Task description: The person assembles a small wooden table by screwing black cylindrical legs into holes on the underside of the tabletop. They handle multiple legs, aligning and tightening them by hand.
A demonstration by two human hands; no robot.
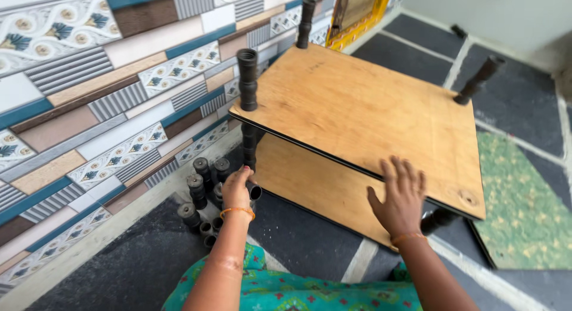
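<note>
Your left hand [237,189] sits just left of the frame's centre, fingers curled tight around a short black plastic tube [252,190] at the foot of the near-left post [247,111]. That post runs straight up from your knuckles, almost vertical in the picture, passing through the corner of the upper wooden board [363,117] and ending in an open socket toward the upper middle. So the long axis here is up and down, and the piece you grip lies right under that line, touching the stack rather than apart from it.

Your right hand [398,198] is lower right of centre, spread flat with fingers splayed, palm pressing on the near edge of the upper board. It holds nothing; it only rests on the wood.

The lower wooden board [310,180] shows between your two wrists, lying parallel beneath the upper one. Your left hand is plainly the nearer one to the post; the right is well apart from it, across the board.

Just left of your left hand, against the patterned tile wall [89,102], stands a cluster of spare black tubes [199,198] on the dark floor [119,269]. Two more posts rise at the far corners, one at upper centre [306,22], one leaning at upper right [478,78].
</note>
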